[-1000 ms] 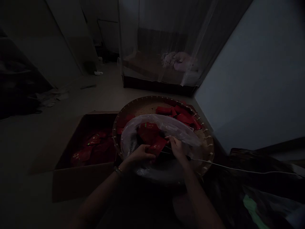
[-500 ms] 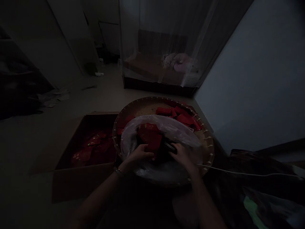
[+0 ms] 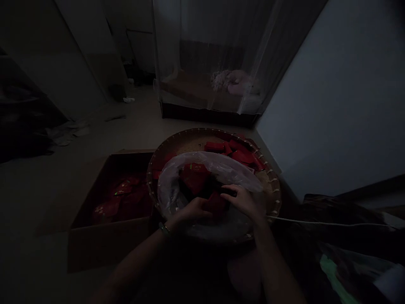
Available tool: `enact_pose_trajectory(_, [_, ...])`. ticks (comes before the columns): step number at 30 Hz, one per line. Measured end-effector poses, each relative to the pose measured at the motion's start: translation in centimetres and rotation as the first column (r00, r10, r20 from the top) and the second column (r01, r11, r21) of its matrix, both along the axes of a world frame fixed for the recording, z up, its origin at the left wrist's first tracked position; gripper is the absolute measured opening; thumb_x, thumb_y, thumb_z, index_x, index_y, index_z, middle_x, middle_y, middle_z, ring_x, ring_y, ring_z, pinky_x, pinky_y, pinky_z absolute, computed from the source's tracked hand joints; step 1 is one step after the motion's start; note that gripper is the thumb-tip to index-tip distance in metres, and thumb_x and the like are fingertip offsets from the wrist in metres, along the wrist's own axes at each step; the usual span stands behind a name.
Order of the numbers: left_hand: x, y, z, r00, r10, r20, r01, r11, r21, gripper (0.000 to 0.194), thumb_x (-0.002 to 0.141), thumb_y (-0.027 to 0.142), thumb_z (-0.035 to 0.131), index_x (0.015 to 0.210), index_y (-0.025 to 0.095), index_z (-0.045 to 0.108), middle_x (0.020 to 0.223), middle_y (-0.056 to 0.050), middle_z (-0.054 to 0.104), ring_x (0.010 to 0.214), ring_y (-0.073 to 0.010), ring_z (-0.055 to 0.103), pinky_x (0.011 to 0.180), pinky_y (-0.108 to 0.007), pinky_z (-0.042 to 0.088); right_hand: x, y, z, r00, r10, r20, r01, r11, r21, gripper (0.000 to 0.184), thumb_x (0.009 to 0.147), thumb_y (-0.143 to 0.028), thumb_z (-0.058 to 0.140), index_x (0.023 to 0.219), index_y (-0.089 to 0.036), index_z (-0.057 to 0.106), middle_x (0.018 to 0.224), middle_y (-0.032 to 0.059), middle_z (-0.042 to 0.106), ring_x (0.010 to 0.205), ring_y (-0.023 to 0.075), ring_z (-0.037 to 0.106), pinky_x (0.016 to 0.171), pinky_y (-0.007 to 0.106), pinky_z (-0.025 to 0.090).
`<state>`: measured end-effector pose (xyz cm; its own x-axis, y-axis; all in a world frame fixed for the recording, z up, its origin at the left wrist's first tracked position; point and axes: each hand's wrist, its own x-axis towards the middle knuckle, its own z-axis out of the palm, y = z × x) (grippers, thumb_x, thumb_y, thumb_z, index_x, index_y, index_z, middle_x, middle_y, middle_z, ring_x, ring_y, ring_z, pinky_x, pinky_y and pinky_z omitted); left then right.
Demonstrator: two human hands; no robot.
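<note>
Your left hand is closed at the near-left edge of a red packet, its thumb and fingers seeming to pinch it. Your right hand is curled at the packet's right side, with a gap showing between thumb and forefinger; you have it too dark there for me to tell whether it grips anything. A white cord runs in from the right and passes out of sight by your right wrist, so I cannot say what it ends in.

The packet sits low between your hands, over the near part of a clear bag. You probably keep it there so the left hand can steady it while the right stays free at its edge.

The bag lies in a round woven tray, its mouth spread wide, likely to leave both hands room. Inside it another packet, the far one, shows beyond your fingers; the rest is dark. More packets, the loose ones, lie along the tray's far-right side. To your left stands an open box, with red packs heaped inside, within easy reach of your left hand.
</note>
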<state>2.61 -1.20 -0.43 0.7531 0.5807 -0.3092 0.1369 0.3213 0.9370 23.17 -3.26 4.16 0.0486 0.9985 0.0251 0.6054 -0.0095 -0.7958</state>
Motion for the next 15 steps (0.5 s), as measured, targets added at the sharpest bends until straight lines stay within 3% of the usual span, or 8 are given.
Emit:
enact_pose_trajectory(7, [-0.6, -0.1, 0.3, 1.0, 0.009, 0.006, -0.009, 0.994, -0.11, 0.035, 0.059, 0.02, 0.071, 0.092, 0.01, 0.067, 0.072, -0.001, 0.065, 0.057, -0.0098, 0.054, 0.056, -0.02, 0.04, -0.3, 0.3, -0.3, 0.999, -0.043, 0.027, 0.045, 0.997, -0.065, 0.03, 0.073, -0.031, 0.064, 0.1, -0.021, 0.071, 0.103, 0.0065, 0.072, 0.097, 0.0261, 0.065, 0.086, 0.038, 0.049])
enact_pose_trajectory(15, [-0.8, -0.2, 0.7, 0.998, 0.067, 0.007, -0.065, 0.985, -0.161, 0.03, 0.055, 0.017, 0.07, 0.084, 0.009, 0.066, 0.067, -0.001, 0.064, 0.056, -0.0106, 0.056, 0.053, -0.02, 0.042, 2.3, 0.7, 0.1, 0.977, 0.056, -0.207, -0.096, 0.977, -0.188, 0.042, 0.072, -0.04, 0.066, 0.108, -0.018, 0.067, 0.109, 0.0065, 0.07, 0.098, 0.0247, 0.065, 0.083, 0.036, 0.051])
